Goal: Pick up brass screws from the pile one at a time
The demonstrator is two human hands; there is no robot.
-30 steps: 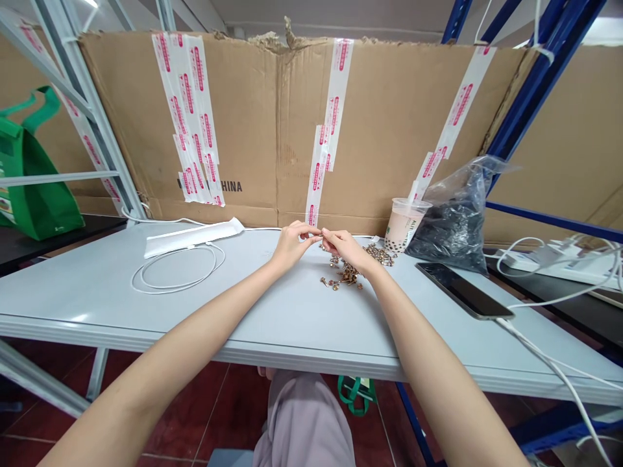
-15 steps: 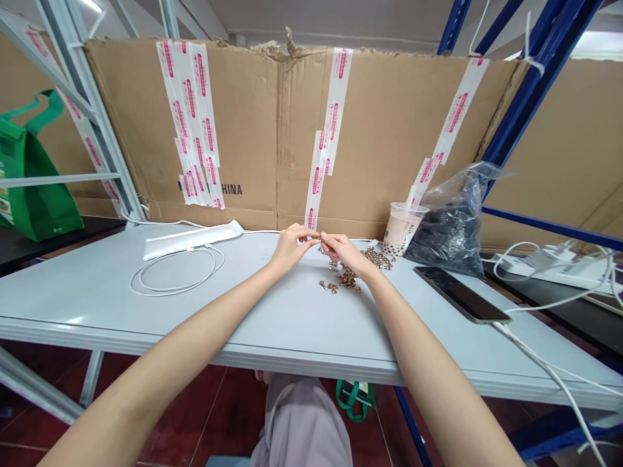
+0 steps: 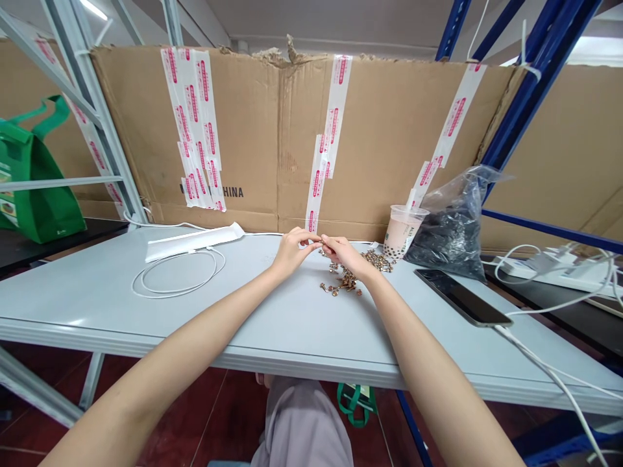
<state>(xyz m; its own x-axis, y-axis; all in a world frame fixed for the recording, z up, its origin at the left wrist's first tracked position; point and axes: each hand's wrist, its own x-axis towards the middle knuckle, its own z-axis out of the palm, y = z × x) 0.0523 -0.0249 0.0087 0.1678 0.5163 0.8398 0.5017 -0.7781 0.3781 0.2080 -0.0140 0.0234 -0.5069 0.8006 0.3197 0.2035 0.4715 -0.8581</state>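
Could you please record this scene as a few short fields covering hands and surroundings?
Left hand: fingertips pinching a small metal piece
Right hand: fingertips pinching the same piece
Near right hand: loose brass-coloured fasteners on the table
Behind fasteners: bubble tea cup standing beside a clear plastic bag
Right side: smartphone, lying flat
Left side: coiled white cable

One left hand [image 3: 291, 253], one right hand [image 3: 344, 254], one phone [image 3: 462, 298], one cup [image 3: 400, 232], one clear plastic bag [image 3: 445, 240], one white packet [image 3: 195, 243] — and two green bags [image 3: 43, 181]. Metal fasteners [image 3: 346, 281] — dozens, too heaped to count.
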